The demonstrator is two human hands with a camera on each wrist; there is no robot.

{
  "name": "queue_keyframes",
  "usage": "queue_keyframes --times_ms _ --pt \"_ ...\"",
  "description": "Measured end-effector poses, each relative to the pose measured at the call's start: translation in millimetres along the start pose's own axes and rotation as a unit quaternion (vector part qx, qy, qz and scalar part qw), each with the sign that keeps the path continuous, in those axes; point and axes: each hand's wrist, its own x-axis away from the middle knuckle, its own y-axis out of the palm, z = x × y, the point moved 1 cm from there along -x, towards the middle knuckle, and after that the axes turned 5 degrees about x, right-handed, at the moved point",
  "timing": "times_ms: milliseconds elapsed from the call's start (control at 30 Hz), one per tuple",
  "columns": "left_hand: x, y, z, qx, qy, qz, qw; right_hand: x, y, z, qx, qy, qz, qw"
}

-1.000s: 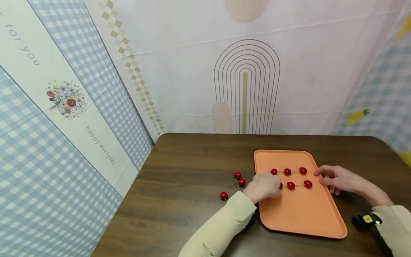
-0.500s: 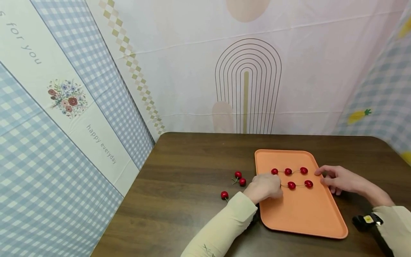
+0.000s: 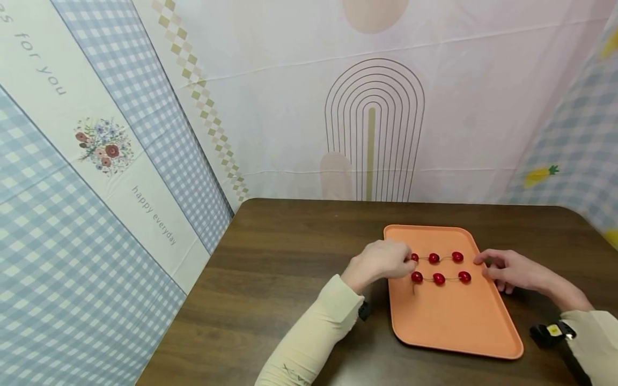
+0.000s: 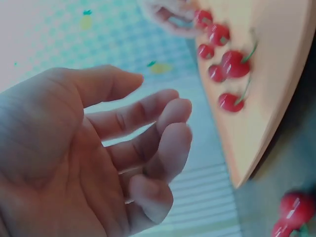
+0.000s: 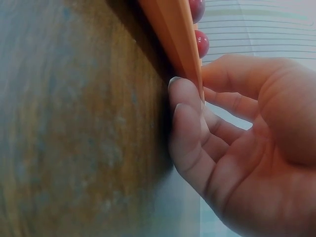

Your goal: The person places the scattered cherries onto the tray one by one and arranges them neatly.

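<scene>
My left hand (image 3: 383, 259) hovers over the left rim of the orange tray (image 3: 456, 327). In the left wrist view its fingers are loosely curled, with nothing between them. Two rows of three red cherries lie on the tray, including the front-left cherry (image 3: 417, 277), front-middle cherry (image 3: 439, 279) and front-right cherry (image 3: 464, 277). Behind them sit the back-middle cherry (image 3: 434, 258) and back-right cherry (image 3: 457, 257); the hand partly covers the back-left one. My right hand (image 3: 514, 269) grips the tray's right edge, thumb above and fingers below in the right wrist view.
Loose cherries (image 4: 296, 210) lie on the table beside the tray in the left wrist view; in the head view my left hand and arm hide them. The brown wooden table (image 3: 270, 262) reaches back to a patterned cloth (image 3: 285, 118).
My left hand has moved left and back from the front-left cherry, uncovering it and its stem. It now hides the loose cherries on the table. My right hand stays on the tray edge.
</scene>
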Motion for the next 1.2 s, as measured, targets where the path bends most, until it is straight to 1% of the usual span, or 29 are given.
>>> queue_keyframes --times_ms 100,200,300,467,567,667,767,900,1067,1200 --pt "3.4 -12.5 -7.3 0.006 0.019 0.008 0.9998 0 0 1 -0.003 0.006 0.000 1.000" --pt "6.8 -21.3 -16.0 0.015 0.029 0.000 0.9995 0 0 0 -0.006 0.006 0.000 1.000" --pt "11.3 -26.5 -26.5 0.019 0.037 -0.005 0.9991 0 0 1 -0.004 0.007 0.001 1.000" --pt "19.9 -26.4 -46.5 0.042 0.042 0.000 0.9982 0 0 1 -0.008 0.003 -0.001 1.000" --pt "24.9 -22.6 -59.1 0.078 0.039 -0.002 0.9962 0 -1 0 -0.008 0.002 0.000 1.000" --pt "28.6 -17.8 -70.8 0.103 0.035 0.002 0.9941 0 -2 0 -0.006 0.004 0.001 1.000" --pt "31.0 -12.5 -81.3 0.108 0.019 0.007 0.9939 0 -2 0 -0.005 0.006 0.001 1.000" --pt "32.3 -4.9 -92.3 0.094 -0.015 0.008 0.9954 0 0 2 -0.006 0.004 -0.001 1.000" --pt "33.8 4.0 -101.2 0.078 -0.064 -0.023 0.9946 0 1 3 -0.005 0.006 0.000 1.000" --pt "35.0 9.4 -105.0 0.068 -0.100 -0.050 0.9914 -1 0 2 -0.002 0.007 0.001 1.000"
